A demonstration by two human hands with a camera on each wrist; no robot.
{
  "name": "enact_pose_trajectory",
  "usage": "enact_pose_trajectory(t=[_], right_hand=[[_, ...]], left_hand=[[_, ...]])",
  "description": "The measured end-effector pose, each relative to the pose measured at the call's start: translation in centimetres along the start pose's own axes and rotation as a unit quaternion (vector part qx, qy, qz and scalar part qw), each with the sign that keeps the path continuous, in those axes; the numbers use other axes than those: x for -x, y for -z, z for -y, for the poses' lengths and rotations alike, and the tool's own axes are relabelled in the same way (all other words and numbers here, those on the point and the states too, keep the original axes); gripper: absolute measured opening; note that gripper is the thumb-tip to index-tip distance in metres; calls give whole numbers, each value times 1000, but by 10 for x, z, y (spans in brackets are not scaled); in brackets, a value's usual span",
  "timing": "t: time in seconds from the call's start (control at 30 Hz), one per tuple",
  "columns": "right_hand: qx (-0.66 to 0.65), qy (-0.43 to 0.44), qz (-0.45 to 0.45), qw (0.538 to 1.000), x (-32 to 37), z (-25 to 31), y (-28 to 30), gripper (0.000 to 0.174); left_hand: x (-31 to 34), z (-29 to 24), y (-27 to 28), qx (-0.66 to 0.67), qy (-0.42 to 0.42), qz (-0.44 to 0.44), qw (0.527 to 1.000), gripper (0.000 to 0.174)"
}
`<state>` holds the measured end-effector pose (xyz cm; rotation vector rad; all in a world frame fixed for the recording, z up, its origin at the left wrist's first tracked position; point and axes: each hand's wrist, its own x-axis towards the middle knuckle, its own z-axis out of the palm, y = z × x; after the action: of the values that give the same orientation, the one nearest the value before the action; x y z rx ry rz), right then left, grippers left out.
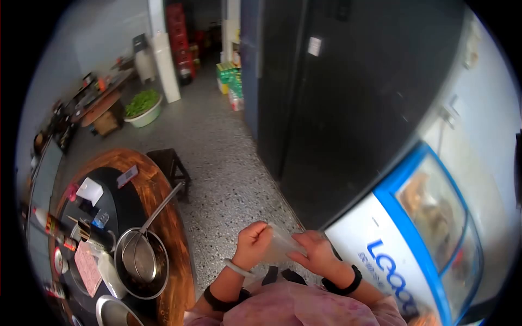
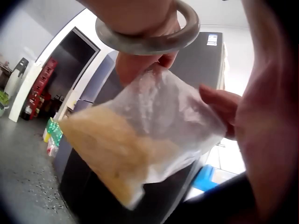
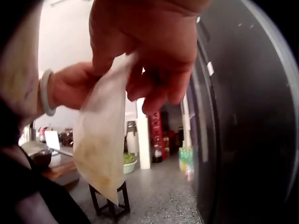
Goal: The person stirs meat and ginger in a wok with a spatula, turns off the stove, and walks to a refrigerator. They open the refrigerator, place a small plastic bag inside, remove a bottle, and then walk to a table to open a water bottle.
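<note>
A clear plastic bag [image 2: 126,144] with pale yellow contents in its lower part hangs between my two hands in front of my body. What the contents are is blurred. My left hand [image 1: 253,244], with a pale bangle at its wrist, grips the bag's gathered top corner with curled fingers. On the opposite side, my right hand [image 3: 149,51] pinches the upper edge between thumb and fingers, the other fingers curling below. From the head view only the bag's whitish upper film shows; the filled end is hidden there.
On the left stands a round wooden table [image 1: 182,277] with a metal pan [image 1: 122,271], a long-handled strainer [image 1: 142,255] and a phone [image 1: 128,176]. A dark stool [image 1: 168,163] is behind it. A black refrigerator [image 1: 348,108] and a blue-and-white display freezer [image 1: 375,217] flank the right.
</note>
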<state>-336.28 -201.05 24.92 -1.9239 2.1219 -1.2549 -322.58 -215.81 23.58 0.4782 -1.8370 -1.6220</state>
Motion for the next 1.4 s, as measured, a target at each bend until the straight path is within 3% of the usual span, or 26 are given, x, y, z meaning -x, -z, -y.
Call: enact_pose_trajectory(t=[0.07,0.13,0.37,0.43,0.5,0.57,0.63,0.7,0.8,0.87,0.9,0.97,1.03,1.1,1.13,1.27,1.3,1.4], right_hand=[[-74,28,35,996,-43,-29,-14,10],[-110,35,70,991,-87,-54,-18,9],[-112,8,176,978,-218,-155,-57,11],[-158,-125,232,951,-254,-168,-55,15],[-139,-123,210,960,-281,-194,-62,19],[-163,-210,223,938,-304,-206,-58,16],[-165,-231,167,944,-317,-228,-59,14],[-167,-249,108,948,-325,-252,-58,12],[-175,-284,53,941,-331,-285,-50,10],[-117,-282,38,952,-324,-318,-46,13],[-68,-292,22,954,-326,-327,-45,15],[-59,-295,-14,953,-327,-340,-38,20],[-55,-336,7,940,-324,-355,-28,22],[-56,-334,-4,941,-326,-363,-23,23],[-52,-329,-5,943,-326,-366,-23,26],[-75,-311,-16,947,-322,-376,-37,27],[-79,-316,-25,945,-322,-379,-41,27],[11,-274,-9,962,-327,-389,-45,21]], left_hand=[[-27,6,4,45,26,-27,998,9],[-61,13,12,135,51,-34,989,5],[-215,87,65,119,40,53,991,4],[-262,97,76,104,59,95,988,6],[-318,90,85,86,72,135,985,7],[-368,93,85,-27,-30,196,980,8],[-420,97,81,-72,-53,226,970,14],[-475,88,70,-165,-216,179,945,19],[-538,69,52,-271,-262,169,911,25],[-583,64,31,-437,-400,135,794,27],[-606,62,22,-442,-409,140,786,27],[-641,64,1,-530,-509,172,656,28],[-671,71,-17,-542,-540,169,621,28],[-687,78,-29,-672,-493,189,519,25],[-688,83,-33,-686,-496,171,503,21],[-680,84,-35,-657,-483,171,553,17],[-678,85,-33,-655,-489,180,548,17],[-670,89,-14,-597,-487,164,616,12]])
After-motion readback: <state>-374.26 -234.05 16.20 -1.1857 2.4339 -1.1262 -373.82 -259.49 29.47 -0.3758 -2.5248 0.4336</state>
